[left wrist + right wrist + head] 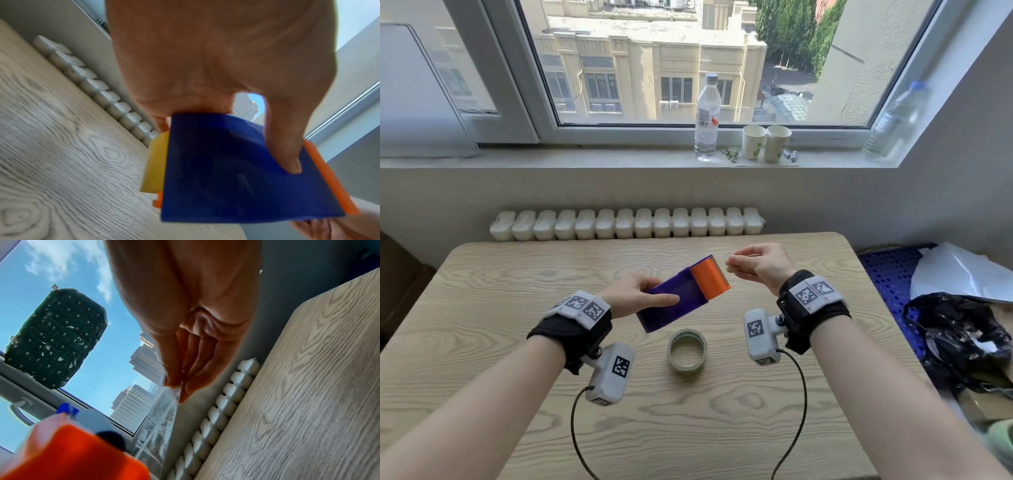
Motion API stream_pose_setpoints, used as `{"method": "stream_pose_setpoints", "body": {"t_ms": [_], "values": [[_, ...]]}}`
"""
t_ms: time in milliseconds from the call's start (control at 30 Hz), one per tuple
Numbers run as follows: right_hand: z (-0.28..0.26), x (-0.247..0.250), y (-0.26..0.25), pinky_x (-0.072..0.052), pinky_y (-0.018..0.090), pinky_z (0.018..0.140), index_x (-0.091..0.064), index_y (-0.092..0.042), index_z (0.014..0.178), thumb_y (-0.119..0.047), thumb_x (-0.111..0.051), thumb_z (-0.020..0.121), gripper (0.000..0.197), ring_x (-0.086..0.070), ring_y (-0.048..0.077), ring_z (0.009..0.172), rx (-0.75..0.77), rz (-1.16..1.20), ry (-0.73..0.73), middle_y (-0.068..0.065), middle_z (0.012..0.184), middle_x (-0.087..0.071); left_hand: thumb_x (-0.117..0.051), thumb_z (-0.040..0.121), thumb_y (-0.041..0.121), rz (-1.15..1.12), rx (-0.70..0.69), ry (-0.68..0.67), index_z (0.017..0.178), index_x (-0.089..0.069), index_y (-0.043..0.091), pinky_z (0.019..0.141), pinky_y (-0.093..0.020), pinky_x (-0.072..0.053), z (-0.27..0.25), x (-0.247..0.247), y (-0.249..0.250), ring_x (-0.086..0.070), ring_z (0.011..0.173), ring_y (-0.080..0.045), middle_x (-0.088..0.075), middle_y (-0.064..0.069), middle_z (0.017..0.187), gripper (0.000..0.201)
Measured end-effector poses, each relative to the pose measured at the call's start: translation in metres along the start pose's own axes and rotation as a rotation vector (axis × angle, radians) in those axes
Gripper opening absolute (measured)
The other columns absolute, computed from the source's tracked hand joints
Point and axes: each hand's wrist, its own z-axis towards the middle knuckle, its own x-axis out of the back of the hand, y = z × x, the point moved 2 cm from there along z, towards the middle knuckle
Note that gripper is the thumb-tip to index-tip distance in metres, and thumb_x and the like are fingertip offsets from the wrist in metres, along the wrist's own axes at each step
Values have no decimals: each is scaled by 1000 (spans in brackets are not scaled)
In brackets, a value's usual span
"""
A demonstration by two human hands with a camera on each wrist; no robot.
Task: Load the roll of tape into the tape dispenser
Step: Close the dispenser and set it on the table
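Tape roll (687, 349) is seen lying flat on the table (756, 428), low in the centre of the head view, not yet loaded and touched by neither hand. Just above it in the frame, the dispenser (681, 294) is held off the table by the left hand (635, 296), fingers wrapped under the purple body and the thumb laid along its side; in the left wrist view a fingertip (292, 167) is pressed on the blue face. The orange toothed end is pointed toward the right hand (758, 265), right of centre, whose fingers are pinched together on what looks like a thin clear strip, best seen in the right wrist view; what it is cannot be told for certain.

Several risks are judged from here. Skin could be nicked by the serrated edge, which lies just beside the pinching fingers. If the strip is sticky, it could cling to the fingers. The dispenser could also slip, being held by one hand only.
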Motion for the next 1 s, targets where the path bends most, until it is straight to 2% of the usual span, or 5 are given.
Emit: {"method": "stream_pose_setpoints", "body": {"t_ms": [100,267,467,833,1000], "values": [[1,0,0,-57,19,56,-64,3,83,2,-67,80,4,-70,13,57,8,11,6,4,59,-72,-67,69,47,29,8,21,68,-67,30,62,-19,-43,1,0,2,-62,65,-4,-66,11,66,17],[3,4,2,-59,22,59,-64,4,82,3,-65,81,2,-69,14,55,8,18,57,7,61,-71,-60,61,65,-3,12,54,78,-71,31,71,-23,-45,0,2,3,-64,73,-7,-71,6,78,39],[3,8,2,-59,22,60,-64,9,86,4,-65,80,7,-68,13,53,13,-16,78,17,75,-68,-63,71,55,14,-6,16,82,-72,28,71,-21,-47,-1,-5,4,-64,73,-4,-71,4,81,31],[-4,-2,3,-59,22,61,-64,12,88,3,-68,78,14,-67,12,55,129,-130,31,14,73,-68,-62,81,45,154,97,91,74,-68,19,53,-14,-41,10,-5,6,-59,59,-4,-64,6,65,28],[-5,-10,1,-58,24,65,-68,-8,71,3,-71,75,12,-65,14,59,218,-242,10,10,68,-67,-64,78,48,154,154,156,72,-68,12,55,-19,-40,14,-3,6,-57,58,-10,-61,3,63,36]]}}
